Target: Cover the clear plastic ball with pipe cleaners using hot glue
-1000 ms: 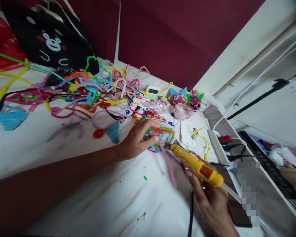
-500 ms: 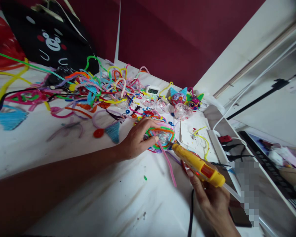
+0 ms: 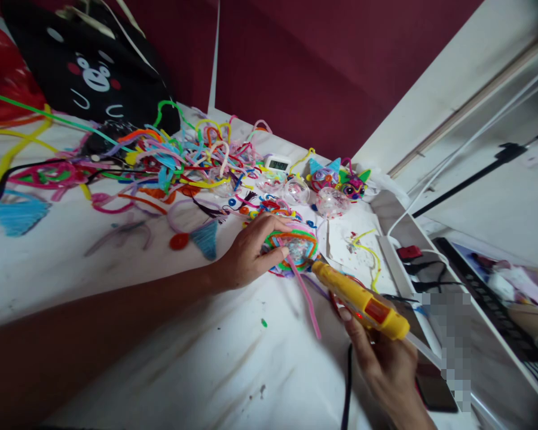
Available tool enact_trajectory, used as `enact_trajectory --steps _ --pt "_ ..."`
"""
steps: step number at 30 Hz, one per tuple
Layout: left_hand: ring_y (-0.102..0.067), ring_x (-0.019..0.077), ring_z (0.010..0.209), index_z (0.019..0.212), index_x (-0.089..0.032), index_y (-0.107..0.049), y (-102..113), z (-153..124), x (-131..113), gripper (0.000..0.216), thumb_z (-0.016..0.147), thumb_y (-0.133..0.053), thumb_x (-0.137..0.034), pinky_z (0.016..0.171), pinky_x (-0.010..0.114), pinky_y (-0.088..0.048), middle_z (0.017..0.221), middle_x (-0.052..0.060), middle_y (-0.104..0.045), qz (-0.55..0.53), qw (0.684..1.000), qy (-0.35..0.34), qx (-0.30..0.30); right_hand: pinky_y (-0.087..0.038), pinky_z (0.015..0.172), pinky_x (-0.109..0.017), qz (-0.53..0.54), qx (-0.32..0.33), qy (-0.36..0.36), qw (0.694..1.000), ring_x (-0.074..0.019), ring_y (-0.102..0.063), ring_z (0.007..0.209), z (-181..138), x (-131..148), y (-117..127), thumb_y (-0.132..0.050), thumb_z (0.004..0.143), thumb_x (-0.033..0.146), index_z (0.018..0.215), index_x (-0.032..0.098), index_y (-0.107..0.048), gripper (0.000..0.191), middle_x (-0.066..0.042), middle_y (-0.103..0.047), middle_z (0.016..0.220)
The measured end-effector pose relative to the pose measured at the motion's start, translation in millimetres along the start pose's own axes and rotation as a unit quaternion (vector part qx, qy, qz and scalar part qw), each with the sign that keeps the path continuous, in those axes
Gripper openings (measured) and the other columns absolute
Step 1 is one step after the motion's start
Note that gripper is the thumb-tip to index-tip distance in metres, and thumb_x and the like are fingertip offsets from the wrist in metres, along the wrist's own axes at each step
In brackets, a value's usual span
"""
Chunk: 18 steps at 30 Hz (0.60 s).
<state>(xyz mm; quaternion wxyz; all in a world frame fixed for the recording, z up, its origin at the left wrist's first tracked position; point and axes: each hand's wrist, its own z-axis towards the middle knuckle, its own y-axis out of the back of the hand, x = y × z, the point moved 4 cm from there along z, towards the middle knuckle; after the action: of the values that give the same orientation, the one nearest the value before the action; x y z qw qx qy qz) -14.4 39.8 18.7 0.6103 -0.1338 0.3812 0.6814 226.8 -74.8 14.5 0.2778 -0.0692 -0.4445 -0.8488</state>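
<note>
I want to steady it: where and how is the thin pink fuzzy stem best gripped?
Probably pinch the thin pink fuzzy stem near its loose end, coming from the near side: it juts that way, clear of the left hand farther up and the yellow plastic glue gun on the right.

Both hands (image 3: pixel 256 254) (image 3: pixel 383 364) curled in grips

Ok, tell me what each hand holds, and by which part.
Left hand: round craft piece, by its left side, thumb against the pink strip. Right hand: yellow glue gun, by its handle.
</note>
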Motion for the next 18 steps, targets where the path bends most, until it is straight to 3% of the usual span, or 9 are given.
enact_trajectory --steps 8,18 --pt "-0.056 0.0253 0.121 0.108 -0.018 -0.055 -0.7 0.6 -0.3 0.022 0.086 -0.056 -0.014 0.104 0.042 -0.043 0.119 0.01 -0.061 -0.002 1.0 -0.002 0.001 -0.054 0.091 -0.043 0.045 0.047 -0.033 0.997 -0.0264 -0.065 0.108 -6.1 -4.1 -6.8 -0.061 0.091 0.025 0.119 0.022 -0.061 0.028 -0.011 -0.067 0.119" --pt "-0.057 0.0257 0.121 0.107 -0.018 -0.055 -0.2 0.7 -1.0 0.021 0.086 -0.056 -0.015 0.103 0.043 -0.045 0.118 0.011 -0.061 -0.003 1.0 0.0 0.0 -0.053 0.091 -0.043 0.049 0.053 -0.036 0.997 -0.0266 -0.065 0.107 -4.8 -3.0 -13.9 -0.061 0.091 0.025 0.116 0.022 -0.062 0.025 -0.01 -0.068 0.116"
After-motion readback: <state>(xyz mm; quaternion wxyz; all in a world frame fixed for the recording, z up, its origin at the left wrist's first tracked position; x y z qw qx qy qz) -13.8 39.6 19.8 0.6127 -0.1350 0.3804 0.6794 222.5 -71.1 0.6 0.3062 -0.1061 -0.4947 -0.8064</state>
